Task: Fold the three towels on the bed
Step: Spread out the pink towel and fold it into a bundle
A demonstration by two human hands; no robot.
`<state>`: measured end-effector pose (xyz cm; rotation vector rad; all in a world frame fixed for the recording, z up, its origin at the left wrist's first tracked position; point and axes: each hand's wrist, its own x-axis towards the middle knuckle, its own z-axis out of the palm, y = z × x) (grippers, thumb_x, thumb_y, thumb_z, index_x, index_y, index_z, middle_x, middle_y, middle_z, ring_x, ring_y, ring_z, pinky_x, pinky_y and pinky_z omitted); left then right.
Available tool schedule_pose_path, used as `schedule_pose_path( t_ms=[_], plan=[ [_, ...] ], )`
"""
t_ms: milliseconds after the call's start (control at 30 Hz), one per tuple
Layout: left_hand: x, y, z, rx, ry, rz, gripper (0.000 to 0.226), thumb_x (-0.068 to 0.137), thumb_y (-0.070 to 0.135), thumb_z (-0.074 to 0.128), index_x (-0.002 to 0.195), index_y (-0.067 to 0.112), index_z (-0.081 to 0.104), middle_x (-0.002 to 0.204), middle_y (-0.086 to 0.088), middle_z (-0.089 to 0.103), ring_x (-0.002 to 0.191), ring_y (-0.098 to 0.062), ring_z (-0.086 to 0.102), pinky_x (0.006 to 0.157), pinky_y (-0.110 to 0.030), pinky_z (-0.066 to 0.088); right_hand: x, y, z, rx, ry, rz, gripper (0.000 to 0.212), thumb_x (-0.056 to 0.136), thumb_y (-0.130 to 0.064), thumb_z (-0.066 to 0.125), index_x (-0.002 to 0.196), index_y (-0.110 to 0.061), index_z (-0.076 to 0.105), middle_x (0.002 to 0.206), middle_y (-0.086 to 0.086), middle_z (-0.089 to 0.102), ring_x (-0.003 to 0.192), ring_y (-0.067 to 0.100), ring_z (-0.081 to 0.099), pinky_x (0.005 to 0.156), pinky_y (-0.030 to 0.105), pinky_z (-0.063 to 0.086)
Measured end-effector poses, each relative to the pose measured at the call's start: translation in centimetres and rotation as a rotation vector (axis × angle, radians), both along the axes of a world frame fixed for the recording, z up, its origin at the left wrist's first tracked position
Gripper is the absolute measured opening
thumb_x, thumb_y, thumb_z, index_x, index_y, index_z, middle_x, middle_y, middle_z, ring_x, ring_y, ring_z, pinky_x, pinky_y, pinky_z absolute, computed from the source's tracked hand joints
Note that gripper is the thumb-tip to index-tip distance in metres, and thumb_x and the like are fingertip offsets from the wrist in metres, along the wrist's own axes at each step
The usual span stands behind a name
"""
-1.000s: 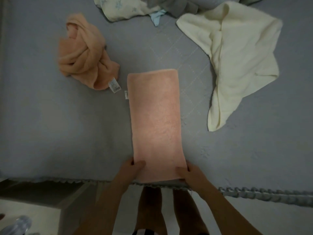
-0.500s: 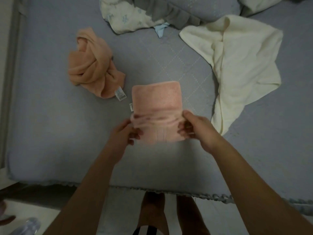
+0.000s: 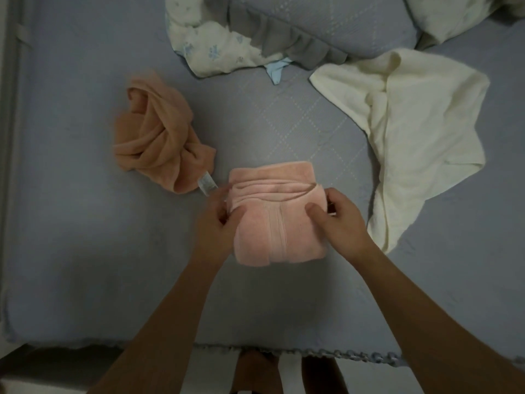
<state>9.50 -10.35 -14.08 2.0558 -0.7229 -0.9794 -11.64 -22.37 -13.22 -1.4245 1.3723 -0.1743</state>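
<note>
Both hands, left hand (image 3: 217, 223) and right hand (image 3: 338, 220), grip the nearly folded pink towel (image 3: 277, 220), while the bunched orange towel (image 3: 159, 137) to their left and cream towel (image 3: 412, 132) to their right lie unfolded.

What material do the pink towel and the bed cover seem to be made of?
Pink towel: probably cotton terry; soft matte pile with a flat woven band running across it. Bed cover: likely quilted woven fabric, smooth and matte; dotted stitch lines form diamonds. The fibres themselves cannot be confirmed.
</note>
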Motion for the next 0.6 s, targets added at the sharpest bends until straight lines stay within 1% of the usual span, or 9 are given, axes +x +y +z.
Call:
schedule_pose_path(
  t_ms=[33, 100, 167, 200, 267, 367, 467, 533, 600],
  plan=[
    [0.6, -0.7, -0.2, -0.020, -0.051, 0.004, 0.052, 0.089, 0.024, 0.064, 0.136, 0.040, 0.048, 0.071, -0.001, 0.059, 0.066, -0.006, 0.056, 0.066, -0.005, 0.043, 0.7, -0.8, -0.1, -0.048, 0.011, -0.042, 0.019, 0.081, -0.042, 0.060, 0.088, -0.025, 0.060, 0.085, -0.008, 0.063, 0.073, 0.000, 0.057, 0.061, 0.012, 0.041],
    [1.9, -2.8, -0.8, 0.007, -0.144, -0.062, 0.051, 0.095, 0.027, 0.057, 0.138, 0.050, 0.043, 0.067, 0.011, 0.055, 0.062, 0.006, 0.052, 0.066, 0.001, 0.037, 2.3, -2.6, -0.8, -0.106, 0.076, -0.100, 0.022, 0.082, -0.044, 0.056, 0.084, -0.022, 0.058, 0.079, -0.005, 0.061, 0.067, 0.002, 0.054, 0.057, 0.018, 0.040],
    [3.1, -5.1, -1.7, 0.046, -0.197, -0.192, 0.034, 0.098, 0.027, 0.053, 0.131, 0.035, 0.058, 0.093, 0.017, 0.068, 0.081, 0.016, 0.057, 0.076, 0.005, 0.033, 3.7, -4.3, -2.2, -0.098, 0.194, -0.090, 0.020, 0.087, -0.039, 0.055, 0.090, -0.019, 0.057, 0.080, -0.005, 0.058, 0.071, 0.011, 0.054, 0.058, 0.023, 0.037],
    [3.6, -6.1, -2.3, 0.086, -0.222, -0.263, 0.029, 0.098, 0.026, 0.053, 0.124, 0.028, 0.064, 0.107, 0.010, 0.069, 0.094, 0.008, 0.060, 0.082, 0.002, 0.031, 4.1, -4.8, -2.9, -0.087, 0.256, -0.061, 0.020, 0.088, -0.034, 0.056, 0.101, -0.019, 0.056, 0.089, -0.004, 0.058, 0.076, 0.014, 0.054, 0.062, 0.024, 0.038],
    [4.5, -7.2, -3.3, 0.140, -0.316, -0.397, 0.023, 0.096, 0.024, 0.056, 0.113, 0.018, 0.070, 0.120, -0.004, 0.064, 0.111, -0.015, 0.058, 0.091, -0.009, 0.030, 4.4, -5.2, -3.5, -0.121, 0.314, 0.035, 0.040, 0.089, -0.025, 0.057, 0.128, -0.023, 0.048, 0.118, 0.002, 0.049, 0.087, 0.015, 0.054, 0.077, 0.027, 0.043],
    [5.3, -7.4, -3.6, 0.059, -0.461, -0.522, 0.015, 0.093, 0.015, 0.062, 0.094, 0.004, 0.073, 0.130, -0.013, 0.058, 0.119, -0.027, 0.054, 0.105, -0.025, 0.031, 4.1, -5.0, -3.6, -0.377, 0.257, 0.303, 0.047, 0.087, -0.017, 0.059, 0.131, -0.029, 0.050, 0.136, 0.004, 0.041, 0.110, 0.020, 0.052, 0.087, 0.032, 0.047],
    [5.3, -7.3, -3.0, -0.068, -0.568, -0.630, 0.012, 0.093, 0.010, 0.060, 0.094, 0.002, 0.070, 0.126, -0.013, 0.065, 0.116, -0.032, 0.058, 0.104, -0.041, 0.039, 3.9, -5.4, -3.3, -0.486, 0.297, 0.500, 0.029, 0.086, -0.021, 0.065, 0.114, -0.020, 0.062, 0.125, 0.003, 0.053, 0.109, 0.023, 0.051, 0.087, 0.032, 0.044],
    [5.2, -7.4, -2.6, -0.014, -0.516, -0.669, 0.016, 0.097, 0.012, 0.054, 0.104, 0.003, 0.066, 0.113, -0.012, 0.070, 0.107, -0.030, 0.061, 0.097, -0.042, 0.042, 3.9, -6.0, -3.1, -0.508, 0.306, 0.549, 0.017, 0.087, -0.022, 0.063, 0.103, -0.016, 0.064, 0.106, 0.003, 0.062, 0.096, 0.025, 0.055, 0.079, 0.033, 0.042],
    [5.1, -7.9, -2.0, 0.048, -0.452, -0.662, 0.017, 0.099, 0.014, 0.049, 0.103, 0.004, 0.061, 0.095, -0.012, 0.070, 0.090, -0.028, 0.062, 0.085, -0.035, 0.042, 4.3, -6.7, -2.6, -0.508, 0.297, 0.547, 0.011, 0.090, -0.024, 0.060, 0.096, -0.015, 0.061, 0.089, 0.001, 0.062, 0.083, 0.024, 0.055, 0.072, 0.031, 0.037]
  ],
)
